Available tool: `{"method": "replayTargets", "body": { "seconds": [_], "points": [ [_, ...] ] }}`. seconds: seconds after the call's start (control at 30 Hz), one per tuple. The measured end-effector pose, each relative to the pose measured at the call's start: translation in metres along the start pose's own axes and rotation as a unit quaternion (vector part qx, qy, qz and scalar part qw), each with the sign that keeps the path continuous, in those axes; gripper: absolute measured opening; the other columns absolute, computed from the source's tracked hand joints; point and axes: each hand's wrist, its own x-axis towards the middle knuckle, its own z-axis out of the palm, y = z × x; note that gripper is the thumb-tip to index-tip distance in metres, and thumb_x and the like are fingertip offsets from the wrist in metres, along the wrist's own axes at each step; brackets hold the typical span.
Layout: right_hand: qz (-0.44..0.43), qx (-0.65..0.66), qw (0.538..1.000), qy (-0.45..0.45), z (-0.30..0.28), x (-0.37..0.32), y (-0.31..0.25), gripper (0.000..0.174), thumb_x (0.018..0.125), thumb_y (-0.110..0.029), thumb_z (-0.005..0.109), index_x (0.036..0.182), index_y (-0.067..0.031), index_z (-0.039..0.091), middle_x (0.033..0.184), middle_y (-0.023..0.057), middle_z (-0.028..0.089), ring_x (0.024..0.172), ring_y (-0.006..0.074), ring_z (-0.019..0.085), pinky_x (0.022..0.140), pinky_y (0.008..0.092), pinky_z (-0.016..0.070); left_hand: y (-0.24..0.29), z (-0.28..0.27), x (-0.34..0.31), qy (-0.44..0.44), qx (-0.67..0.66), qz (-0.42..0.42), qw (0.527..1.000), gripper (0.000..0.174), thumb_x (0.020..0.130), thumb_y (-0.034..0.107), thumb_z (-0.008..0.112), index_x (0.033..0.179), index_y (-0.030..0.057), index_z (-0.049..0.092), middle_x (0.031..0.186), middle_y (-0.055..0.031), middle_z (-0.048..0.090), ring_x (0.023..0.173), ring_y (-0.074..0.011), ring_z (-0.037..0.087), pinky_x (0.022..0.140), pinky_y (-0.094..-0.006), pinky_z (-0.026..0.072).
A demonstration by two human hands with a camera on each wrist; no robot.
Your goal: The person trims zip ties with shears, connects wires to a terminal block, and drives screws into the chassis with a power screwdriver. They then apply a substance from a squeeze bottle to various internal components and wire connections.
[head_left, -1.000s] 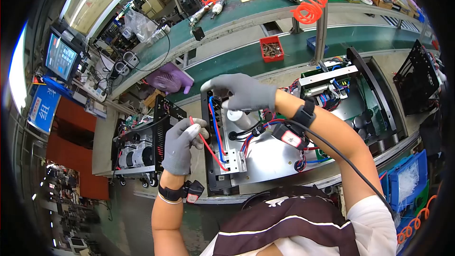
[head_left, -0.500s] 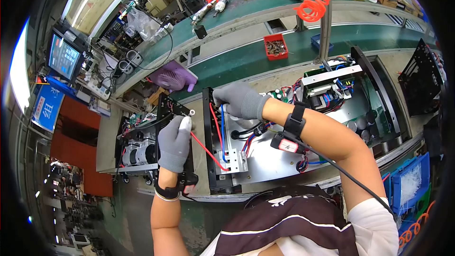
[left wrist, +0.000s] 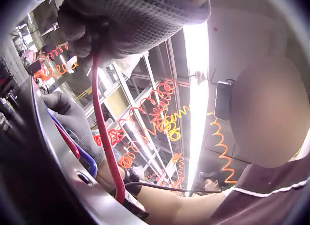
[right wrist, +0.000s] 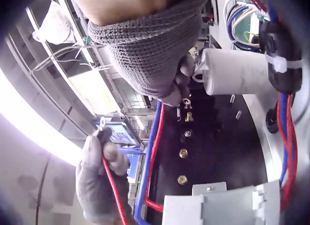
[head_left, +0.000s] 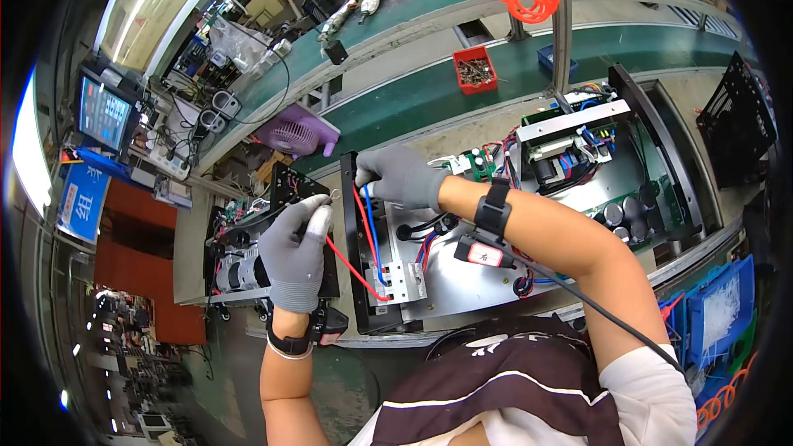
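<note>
My gloved left hand (head_left: 296, 252) pinches a red wire (head_left: 347, 266) near its upper end, where a ring terminal (right wrist: 102, 121) sticks out past the fingertips. The wire's lower end enters a light-grey circuit breaker (head_left: 401, 282) at the chassis's near left. Over the far end of the black side panel (head_left: 353, 235), my gloved right hand (head_left: 405, 180) pinches the upper end of a blue wire (head_left: 371, 223). Next to it runs a second red wire (right wrist: 154, 152). Brass-coloured studs (right wrist: 182, 153) line the panel below the right fingertips. My right fingers hide the blue wire's tip.
A white cylinder (right wrist: 237, 71) stands close to the right fingers. Circuit boards (head_left: 578, 144) fill the chassis's right part. Left of it is another black-panelled unit (head_left: 239, 268). Beyond lie a purple fan (head_left: 293, 134) and a red screw bin (head_left: 475, 70).
My right hand has come down onto the blue wire's upper end. My left hand has shifted left and slightly up with its red wire, the ring terminal now showing above the fingertips.
</note>
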Motion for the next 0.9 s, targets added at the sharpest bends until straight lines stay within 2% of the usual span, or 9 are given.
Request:
{"method": "replayTargets", "body": {
  "seconds": [0.2, 0.27, 0.33, 0.4, 0.47, 0.57, 0.7, 0.8, 0.9],
  "points": [
    [-0.028, -0.109, 0.992, 0.051, 0.018, 0.0, -0.001, 0.013, 0.074, -0.011, 0.062, 0.086, -0.0076, 0.064, 0.084, 0.0118, 0.066, 0.085, 0.0319, 0.064, 0.074, 0.0427, 0.0488, 0.013, 0.016, 0.015, -0.03, 0.131, 0.085, 0.987, 0.013, 0.08, 0.005, 0.064, 0.092, 0.0019, 0.07, 0.069, -0.0049, 0.058, 0.058, -0.0105, 0.05, 0.055, -0.0243, 0.0388],
    [0.001, -0.06, 0.998, 0.025, 0.013, -0.002, 0.001, 0.016, 0.075, -0.009, 0.06, 0.09, -0.0071, 0.064, 0.085, 0.012, 0.067, 0.086, 0.031, 0.064, 0.076, 0.0404, 0.0492, 0.011, 0.017, 0.021, -0.047, 0.215, 0.176, 0.96, 0.013, 0.076, 0.007, 0.066, 0.088, 0.0052, 0.07, 0.066, -0.0062, 0.055, 0.059, -0.0187, 0.049, 0.056, -0.03, 0.0378],
    [-0.042, 0.065, 0.997, -0.006, 0.009, -0.002, 0.011, 0.021, 0.074, -0.003, 0.056, 0.093, -0.0007, 0.063, 0.082, 0.0146, 0.065, 0.081, 0.0273, 0.064, 0.073, 0.0351, 0.05, 0.015, 0.017, 0.028, -0.08, 0.282, 0.193, 0.936, 0.013, 0.077, 0.008, 0.065, 0.088, 0.0054, 0.07, 0.068, -0.0086, 0.056, 0.066, -0.0217, 0.052, 0.063, -0.0326, 0.0395],
    [0.04, 0.16, 0.983, -0.075, -0.009, -0.004, 0.009, 0.041, 0.07, 0.006, 0.05, 0.11, 0.001, 0.055, 0.089, 0.0133, 0.068, 0.083, 0.0224, 0.065, 0.075, 0.0321, 0.0508, 0.012, 0.021, 0.034, -0.116, 0.336, 0.232, 0.905, 0.01, 0.077, 0.014, 0.066, 0.084, 0.0088, 0.07, 0.069, -0.0054, 0.058, 0.069, -0.0228, 0.053, 0.068, -0.0338, 0.0374],
    [0.071, 0.163, 0.982, -0.069, -0.007, -0.003, 0.014, 0.041, 0.072, 0.002, 0.046, 0.112, -0.0059, 0.052, 0.088, 0.0074, 0.07, 0.09, 0.0243, 0.065, 0.078, 0.0329, 0.0488, 0.008, 0.029, 0.039, -0.128, 0.363, 0.221, 0.896, 0.01, 0.075, 0.019, 0.066, 0.08, 0.0117, 0.07, 0.069, -0.0029, 0.059, 0.07, -0.0222, 0.055, 0.072, -0.034, 0.0358],
    [0.061, 0.163, 0.983, -0.064, -0.004, -0.002, 0.017, 0.038, 0.073, 0.0, 0.048, 0.111, -0.0064, 0.05, 0.089, 0.0084, 0.069, 0.09, 0.0255, 0.064, 0.079, 0.0334, 0.0481, 0.002, 0.042, 0.047, -0.204, 0.457, 0.237, 0.833, 0.008, 0.072, 0.02, 0.066, 0.072, 0.0121, 0.067, 0.073, -0.0046, 0.061, 0.079, -0.0232, 0.056, 0.078, -0.0401, 0.0361],
    [0.028, 0.134, 0.989, -0.049, 0.001, -0.001, 0.022, 0.035, 0.074, -0.003, 0.051, 0.109, -0.0067, 0.052, 0.09, 0.0091, 0.068, 0.088, 0.0266, 0.064, 0.079, 0.0346, 0.0481, 0.008, 0.052, 0.048, -0.258, 0.567, 0.209, 0.754, 0.009, 0.073, 0.019, 0.064, 0.077, 0.0115, 0.068, 0.077, -0.0044, 0.064, 0.085, -0.0233, 0.057, 0.086, -0.0422, 0.0365],
    [0.042, 0.137, 0.988, -0.062, -0.004, -0.001, 0.019, 0.034, 0.074, -0.006, 0.054, 0.108, -0.0068, 0.053, 0.094, 0.0099, 0.066, 0.089, 0.0267, 0.064, 0.079, 0.0353, 0.0481, 0.003, 0.055, 0.048, -0.26, 0.607, 0.219, 0.718, 0.008, 0.073, 0.019, 0.064, 0.078, 0.014, 0.068, 0.076, -0.0046, 0.061, 0.085, -0.0237, 0.056, 0.084, -0.0414, 0.0347],
    [0.05, 0.148, 0.984, -0.087, -0.008, -0.002, 0.014, 0.043, 0.066, 0.001, 0.051, 0.109, -0.0069, 0.053, 0.099, 0.0124, 0.067, 0.095, 0.0264, 0.063, 0.081, 0.0351, 0.0465, 0.011, 0.06, 0.049, -0.285, 0.655, 0.208, 0.668, 0.009, 0.073, 0.018, 0.064, 0.08, 0.0135, 0.068, 0.077, -0.0042, 0.062, 0.088, -0.0239, 0.055, 0.085, -0.0414, 0.0348]
  ]
}}
